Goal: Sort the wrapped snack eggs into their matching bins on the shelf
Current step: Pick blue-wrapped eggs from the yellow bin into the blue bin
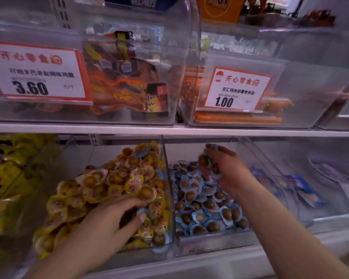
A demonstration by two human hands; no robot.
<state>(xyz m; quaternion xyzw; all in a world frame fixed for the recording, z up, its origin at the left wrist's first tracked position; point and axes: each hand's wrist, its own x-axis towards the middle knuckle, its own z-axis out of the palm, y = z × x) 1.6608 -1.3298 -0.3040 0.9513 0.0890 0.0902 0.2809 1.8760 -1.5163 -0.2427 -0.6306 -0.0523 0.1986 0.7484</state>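
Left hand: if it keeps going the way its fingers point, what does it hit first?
Probably the blue-wrapped egg at the left hand's fingertips, lying among yellow-wrapped eggs in the clear plastic bin; depth is unclear.

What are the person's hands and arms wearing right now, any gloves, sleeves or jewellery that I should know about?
Nothing that shows. The left hand and right hand are both bare, with no gloves, and no rings or watch can be seen. Both forearms are bare as far as the picture's edge, so no sleeve or cuff is in view. The nails look short and unpainted, though the picture is soft.
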